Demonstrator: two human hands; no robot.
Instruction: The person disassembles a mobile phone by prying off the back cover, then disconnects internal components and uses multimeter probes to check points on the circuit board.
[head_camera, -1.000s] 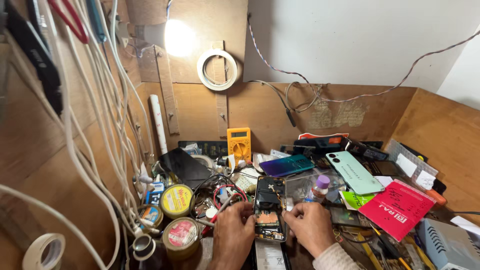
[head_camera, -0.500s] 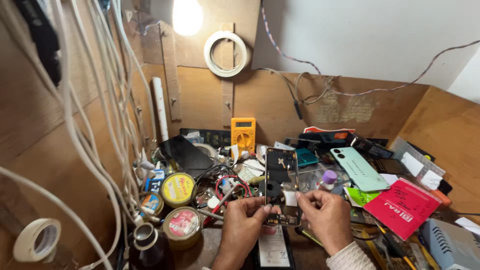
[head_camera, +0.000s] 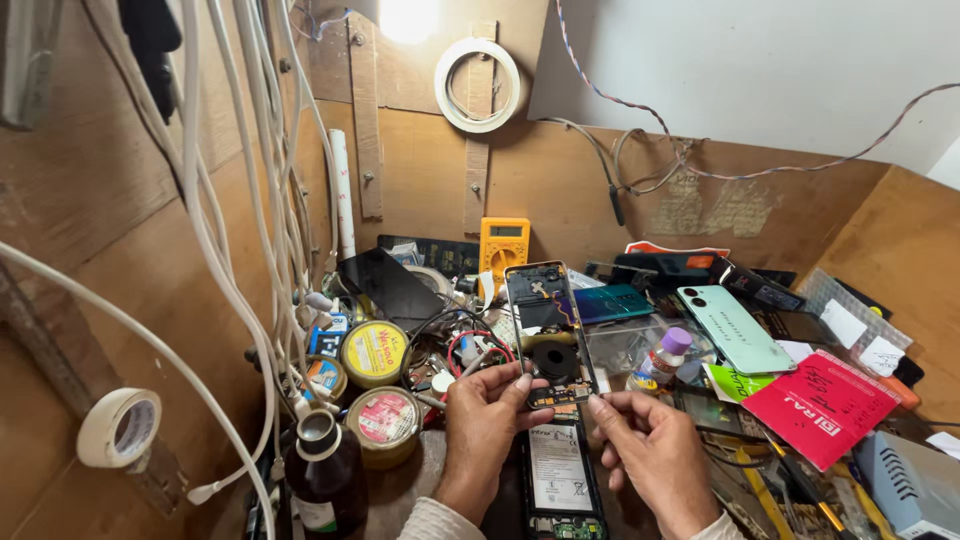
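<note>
Left hand: the left hand (head_camera: 485, 415) pinches the lower left edge of the opened phone back panel (head_camera: 548, 335), thumb and forefinger closed on its rim.
Right hand: the right hand (head_camera: 650, 450) has its fingertips at the panel's lower right corner, fingers curled; whether they clamp it or only steady it, I cannot tell.
Panel: it stands tilted up above the bench, inner side toward the camera, a dark round coil in its middle and thin wires near the top.
Phone body: the phone body (head_camera: 560, 470) lies flat just beneath, between the wrists, its pale battery label showing.
Doing it well: hold by the edges only, lift evenly on both sides, and keep the lower end close to the body, since any ribbon joining the two could strain, as I judge it.
Watch out: the round tins (head_camera: 375, 352) and brown bottle (head_camera: 322, 470) crowd the left elbow.
Nearby: a yellow multimeter (head_camera: 504, 243), a mint-green phone (head_camera: 733, 328) and a red booklet (head_camera: 822, 408) sit behind and to the right.
</note>
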